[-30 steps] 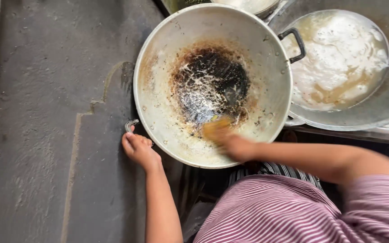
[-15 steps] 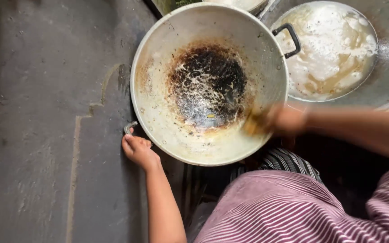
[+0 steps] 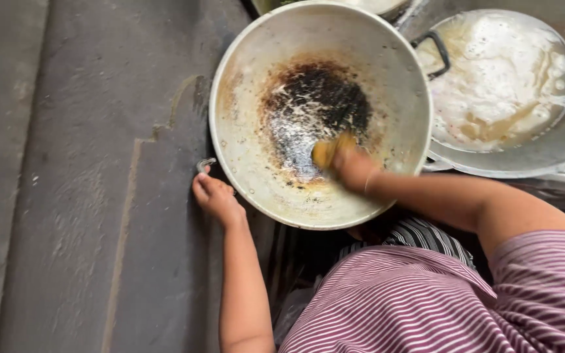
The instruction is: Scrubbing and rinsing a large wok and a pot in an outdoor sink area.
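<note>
The big scorched wok (image 3: 276, 150) sits tilted on the dark concrete floor (image 3: 67, 196), burnt middle exposed. Her left hand (image 3: 216, 198) grips its near handle to steady it; her right hand (image 3: 354, 168), fingers closed, presses a yellow scrubber (image 3: 326, 150) against the char.

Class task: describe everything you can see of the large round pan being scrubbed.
The pan is a wide, round, pale metal bowl, tilted toward the person. Its centre is burnt black, ringed with brown stains. A dark loop handle sits at its upper right rim. The left hand steadies its lower left rim; the right hand presses a yellow scrubber inside it.
</note>
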